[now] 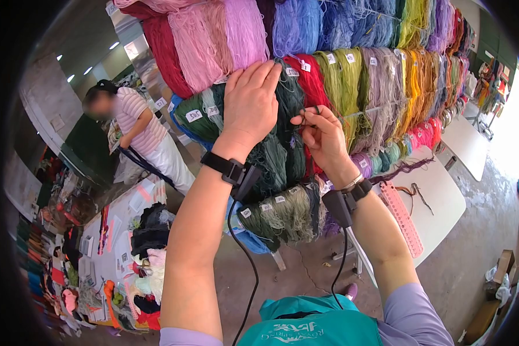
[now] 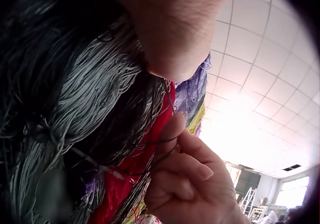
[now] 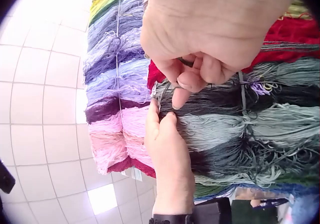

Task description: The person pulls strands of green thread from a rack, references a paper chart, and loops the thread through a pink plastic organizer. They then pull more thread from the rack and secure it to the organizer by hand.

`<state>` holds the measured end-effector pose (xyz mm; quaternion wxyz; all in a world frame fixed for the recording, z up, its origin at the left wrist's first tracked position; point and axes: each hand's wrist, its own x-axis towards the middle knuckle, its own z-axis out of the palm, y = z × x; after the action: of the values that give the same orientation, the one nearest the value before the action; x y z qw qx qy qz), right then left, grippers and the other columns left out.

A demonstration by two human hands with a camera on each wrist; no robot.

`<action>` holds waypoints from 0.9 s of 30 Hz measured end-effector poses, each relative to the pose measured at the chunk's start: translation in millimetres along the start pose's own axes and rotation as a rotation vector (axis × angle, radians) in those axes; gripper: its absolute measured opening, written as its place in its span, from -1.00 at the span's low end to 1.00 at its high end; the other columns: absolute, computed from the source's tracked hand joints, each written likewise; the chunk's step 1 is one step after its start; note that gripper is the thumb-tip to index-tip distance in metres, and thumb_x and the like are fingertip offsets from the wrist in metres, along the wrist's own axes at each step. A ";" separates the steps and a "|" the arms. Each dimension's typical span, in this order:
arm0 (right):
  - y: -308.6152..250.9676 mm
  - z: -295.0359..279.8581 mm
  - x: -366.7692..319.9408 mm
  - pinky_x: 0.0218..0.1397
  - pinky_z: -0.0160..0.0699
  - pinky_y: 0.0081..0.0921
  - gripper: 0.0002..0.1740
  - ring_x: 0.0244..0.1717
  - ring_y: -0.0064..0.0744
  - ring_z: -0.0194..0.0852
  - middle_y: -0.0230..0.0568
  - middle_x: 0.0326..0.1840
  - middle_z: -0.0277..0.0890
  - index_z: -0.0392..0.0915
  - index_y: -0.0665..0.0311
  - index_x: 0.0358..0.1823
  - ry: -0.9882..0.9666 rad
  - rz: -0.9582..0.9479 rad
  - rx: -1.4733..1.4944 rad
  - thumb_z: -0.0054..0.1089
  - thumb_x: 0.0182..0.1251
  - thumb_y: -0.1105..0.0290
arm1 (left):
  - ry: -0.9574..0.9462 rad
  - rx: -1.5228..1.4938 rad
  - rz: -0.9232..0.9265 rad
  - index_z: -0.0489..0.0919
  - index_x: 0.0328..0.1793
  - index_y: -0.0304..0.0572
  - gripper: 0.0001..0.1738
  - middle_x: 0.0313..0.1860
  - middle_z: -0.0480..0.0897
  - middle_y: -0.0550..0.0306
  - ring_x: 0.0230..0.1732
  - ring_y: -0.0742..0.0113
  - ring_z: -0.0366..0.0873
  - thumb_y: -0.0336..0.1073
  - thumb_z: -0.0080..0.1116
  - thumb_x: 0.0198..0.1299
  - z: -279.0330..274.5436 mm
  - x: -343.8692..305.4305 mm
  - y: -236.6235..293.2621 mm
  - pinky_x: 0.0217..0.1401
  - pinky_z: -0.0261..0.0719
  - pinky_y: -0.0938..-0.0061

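Dark green-black yarn hanks (image 1: 291,95) hang in a row beside a red hank (image 1: 312,78). The left hand (image 1: 251,104) lies with extended fingers against the top of the dark hanks, just under the pink ones. To its right, the right hand (image 1: 324,135) pinches a thin dark strand between thumb and index finger, its other fingers curled. In the left wrist view, that dark strand (image 2: 162,143) loops around the fingers of the right hand (image 2: 192,184). From the right wrist view, the left hand (image 3: 170,154) touches the hanks' upper end near the right fingertips.
More colored hanks with number tags (image 1: 194,115) fill the rack. A white table (image 1: 444,196) at the right holds a pink perforated strip (image 1: 402,219) and loose strands. Another person (image 1: 141,127) stands at the left, behind a table of yarn piles (image 1: 150,230). Black cables hang from both wrists.
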<state>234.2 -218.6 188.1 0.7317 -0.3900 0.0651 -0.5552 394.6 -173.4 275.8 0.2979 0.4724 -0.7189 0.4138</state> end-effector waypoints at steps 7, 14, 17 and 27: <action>-2.6 -1.2 -0.5 -0.65 0.14 -0.71 -0.93 -0.72 -0.65 0.20 0.02 -0.29 0.67 0.47 0.23 -0.26 0.016 0.030 -0.010 0.00 0.42 0.51 | -0.008 0.001 -0.002 0.47 0.32 -0.21 -0.45 0.28 0.52 0.09 0.33 0.15 0.42 -0.41 0.08 0.12 0.1 1.3 1.4 0.41 0.24 0.18; -2.8 -5.3 1.8 -0.65 0.13 -0.71 -0.93 -0.72 -0.64 0.20 0.02 -0.29 0.67 0.47 0.23 -0.25 0.007 0.025 0.018 -0.01 0.42 0.52 | -0.022 0.008 -0.013 0.46 0.32 -0.19 -0.44 0.27 0.52 0.08 0.32 0.15 0.42 -0.41 0.07 0.12 -0.8 3.1 2.7 0.39 0.24 0.18; -2.9 -6.7 2.7 -0.65 0.13 -0.71 -0.93 -0.72 -0.64 0.19 0.02 -0.29 0.67 0.47 0.23 -0.25 0.003 0.023 0.015 -0.01 0.42 0.52 | -0.021 0.010 -0.009 0.45 0.33 -0.19 -0.43 0.27 0.51 0.08 0.33 0.15 0.41 -0.41 0.06 0.11 0.0 3.0 2.2 0.39 0.24 0.18; -4.5 -6.1 4.2 -0.67 0.05 -0.72 -0.96 -0.72 -0.67 0.18 -0.14 -0.41 0.61 0.49 0.24 -0.23 -0.007 0.029 -0.017 0.06 0.42 0.48 | -0.026 0.021 -0.014 0.45 0.34 -0.19 -0.42 0.28 0.51 0.08 0.33 0.15 0.41 -0.42 0.06 0.11 -0.8 3.8 3.8 0.40 0.24 0.17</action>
<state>229.2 -225.6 188.2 0.7364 -0.3971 0.0729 -0.5428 389.8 -173.5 278.1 0.2864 0.4856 -0.7150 0.4134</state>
